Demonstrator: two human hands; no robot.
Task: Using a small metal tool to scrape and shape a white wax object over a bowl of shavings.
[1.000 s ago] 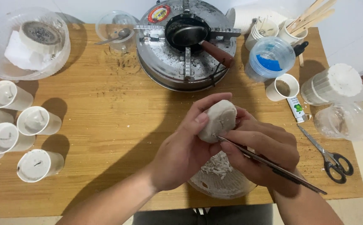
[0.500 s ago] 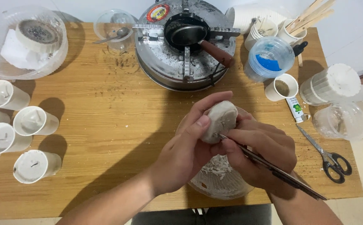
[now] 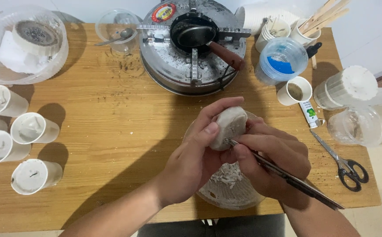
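Since the earlier frame little has shifted: both hands and the lump they hold have stayed at centre frame, drifting only slightly left and down, and the blade tip still rests against the lump's lower edge. The left hand (image 3: pixel 191 162) wraps the pale grey, rounded wax-like lump (image 3: pixel 228 126), thumb pressed on its near side and fingers curled behind it. The right hand (image 3: pixel 274 160) is closed round a thin, flat metal blade (image 3: pixel 287 176), pinching it near the tip, with the rest of it running out toward the lower right of the frame. Directly beneath the hands sits a clear plastic bowl (image 3: pixel 226 197) holding white shavings (image 3: pixel 226 174), at the near edge of the wooden table (image 3: pixel 112 127). Black-handled scissors (image 3: pixel 342 160) lie at the right. A round metal stove (image 3: pixel 191 48) with a small dark pan stands at top centre. White cups filled with set wax (image 3: pixel 33 175) cluster at the left edge.
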